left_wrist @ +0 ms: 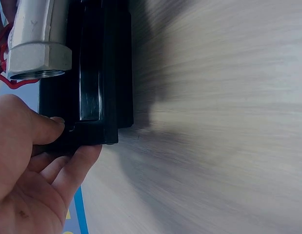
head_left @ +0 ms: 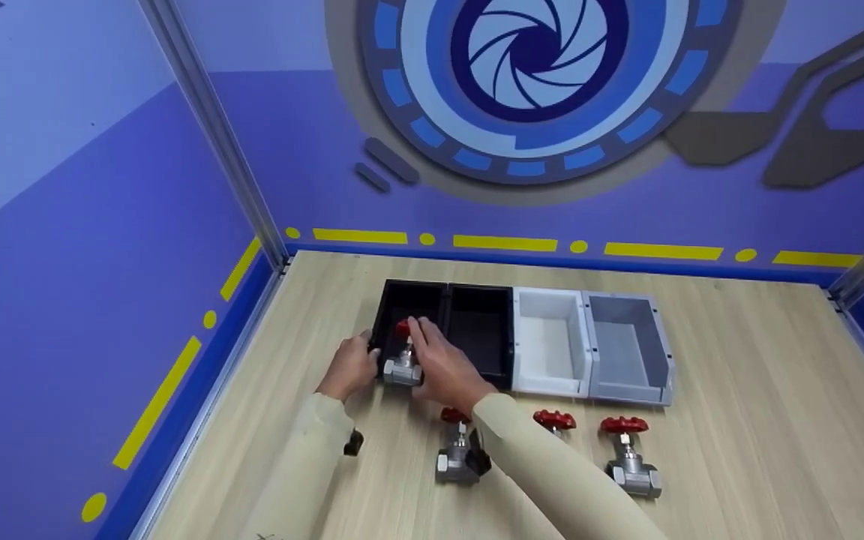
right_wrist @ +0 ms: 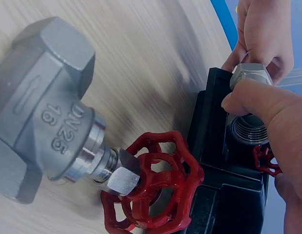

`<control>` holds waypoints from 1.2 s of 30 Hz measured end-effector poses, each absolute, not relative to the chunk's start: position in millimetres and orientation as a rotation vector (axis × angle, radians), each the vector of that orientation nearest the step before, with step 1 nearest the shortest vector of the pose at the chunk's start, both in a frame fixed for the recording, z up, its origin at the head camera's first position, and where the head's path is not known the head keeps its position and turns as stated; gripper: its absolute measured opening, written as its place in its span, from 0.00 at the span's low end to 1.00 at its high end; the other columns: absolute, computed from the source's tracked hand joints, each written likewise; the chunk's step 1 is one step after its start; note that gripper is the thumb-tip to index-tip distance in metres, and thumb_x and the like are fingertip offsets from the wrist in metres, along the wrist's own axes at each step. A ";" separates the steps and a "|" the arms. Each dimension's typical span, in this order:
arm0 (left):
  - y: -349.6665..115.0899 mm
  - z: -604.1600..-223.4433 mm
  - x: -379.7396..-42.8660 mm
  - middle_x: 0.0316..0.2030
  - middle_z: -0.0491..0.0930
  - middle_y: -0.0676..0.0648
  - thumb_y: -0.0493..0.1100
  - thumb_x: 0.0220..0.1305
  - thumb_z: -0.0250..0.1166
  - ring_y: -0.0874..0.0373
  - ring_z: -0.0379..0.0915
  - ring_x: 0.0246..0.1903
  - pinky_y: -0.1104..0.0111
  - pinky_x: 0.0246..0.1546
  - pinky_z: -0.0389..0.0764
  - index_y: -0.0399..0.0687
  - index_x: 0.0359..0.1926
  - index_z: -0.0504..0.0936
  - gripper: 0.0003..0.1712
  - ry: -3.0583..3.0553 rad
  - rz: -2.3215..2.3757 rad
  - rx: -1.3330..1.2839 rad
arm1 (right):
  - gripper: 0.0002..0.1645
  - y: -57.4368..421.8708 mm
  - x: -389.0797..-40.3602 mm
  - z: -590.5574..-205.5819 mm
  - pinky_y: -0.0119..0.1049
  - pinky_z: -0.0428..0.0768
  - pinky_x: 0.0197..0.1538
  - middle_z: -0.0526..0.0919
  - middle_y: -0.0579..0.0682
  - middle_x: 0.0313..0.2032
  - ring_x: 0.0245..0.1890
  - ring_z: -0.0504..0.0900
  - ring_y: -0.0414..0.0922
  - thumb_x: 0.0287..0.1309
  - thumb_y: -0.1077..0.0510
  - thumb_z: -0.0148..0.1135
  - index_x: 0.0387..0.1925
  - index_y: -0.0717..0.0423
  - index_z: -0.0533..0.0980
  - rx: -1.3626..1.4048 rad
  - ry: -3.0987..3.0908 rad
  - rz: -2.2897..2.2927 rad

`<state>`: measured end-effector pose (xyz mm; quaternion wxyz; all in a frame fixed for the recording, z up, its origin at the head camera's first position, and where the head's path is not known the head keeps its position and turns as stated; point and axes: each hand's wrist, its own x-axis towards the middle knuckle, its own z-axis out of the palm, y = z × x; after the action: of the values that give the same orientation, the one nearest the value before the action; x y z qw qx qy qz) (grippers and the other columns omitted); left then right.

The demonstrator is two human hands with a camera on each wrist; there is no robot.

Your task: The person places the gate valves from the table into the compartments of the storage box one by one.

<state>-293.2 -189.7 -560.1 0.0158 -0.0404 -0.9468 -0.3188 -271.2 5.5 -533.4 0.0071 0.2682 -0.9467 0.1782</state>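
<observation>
My right hand holds a gate valve with a silver body and a red handwheel at the front opening of the leftmost black bin. In the right wrist view, the thumb lies across the valve body. My left hand grips that bin's outer side wall; the left wrist view has its thumb on one face and fingers on the other. Below my right wrist stands another valve, marked DN25 16, its red handwheel large in the right wrist view.
Right of that bin are a second black bin, a white bin and a grey bin, side by side. Two more valves stand in front: one partly behind my right sleeve, another farther right. Printed panels enclose the wooden table.
</observation>
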 end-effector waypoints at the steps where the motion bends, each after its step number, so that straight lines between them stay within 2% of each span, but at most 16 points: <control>1: -189.3 -560.3 -292.8 0.46 0.81 0.29 0.35 0.66 0.58 0.40 0.79 0.49 0.50 0.50 0.77 0.29 0.53 0.75 0.17 -2.948 -0.994 -0.126 | 0.70 5.9 -271.9 -533.9 0.42 0.73 0.63 0.52 0.62 0.74 0.72 0.59 0.54 0.39 0.54 0.78 0.76 0.55 0.43 0.839 -2.961 0.563; 4: -188.3 -559.9 -292.1 0.45 0.81 0.30 0.35 0.66 0.58 0.40 0.78 0.49 0.50 0.49 0.77 0.31 0.51 0.76 0.15 -2.957 -1.001 -0.105 | 0.68 6.8 -274.2 -534.8 0.43 0.73 0.64 0.52 0.62 0.74 0.73 0.57 0.54 0.40 0.55 0.77 0.76 0.56 0.44 0.844 -2.950 0.580; 9: -188.2 -559.2 -292.2 0.38 0.82 0.32 0.34 0.65 0.59 0.41 0.80 0.43 0.50 0.44 0.78 0.34 0.40 0.77 0.06 -2.940 -1.000 -0.093 | 0.68 6.6 -278.4 -535.0 0.44 0.71 0.65 0.52 0.62 0.74 0.73 0.57 0.55 0.40 0.56 0.76 0.76 0.56 0.44 0.842 -2.948 0.599; 11: -188.4 -559.3 -292.5 0.37 0.82 0.32 0.34 0.65 0.59 0.41 0.80 0.42 0.50 0.43 0.78 0.34 0.39 0.77 0.05 -2.930 -0.994 -0.109 | 0.68 6.6 -280.3 -535.1 0.44 0.72 0.65 0.51 0.62 0.74 0.73 0.56 0.55 0.40 0.56 0.76 0.76 0.56 0.43 0.837 -2.959 0.600; 23: -188.6 -558.7 -290.2 0.46 0.81 0.30 0.36 0.67 0.58 0.39 0.77 0.51 0.50 0.53 0.76 0.32 0.54 0.75 0.17 -2.957 -1.020 -0.086 | 0.68 9.7 -289.4 -536.4 0.46 0.71 0.65 0.48 0.62 0.75 0.74 0.55 0.56 0.42 0.56 0.76 0.76 0.54 0.41 0.845 -2.968 0.634; 36: -188.6 -559.1 -290.3 0.46 0.81 0.30 0.35 0.67 0.57 0.39 0.78 0.51 0.51 0.52 0.77 0.31 0.52 0.76 0.16 -2.948 -0.993 -0.103 | 0.67 8.5 -295.7 -539.8 0.44 0.74 0.62 0.54 0.64 0.73 0.72 0.60 0.55 0.41 0.54 0.77 0.76 0.56 0.44 0.862 -2.928 0.604</control>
<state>-290.3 -188.6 -559.1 0.0143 -0.0330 -0.9471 -0.3190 -295.7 8.5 -539.8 0.0154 0.2769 -0.9410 0.1941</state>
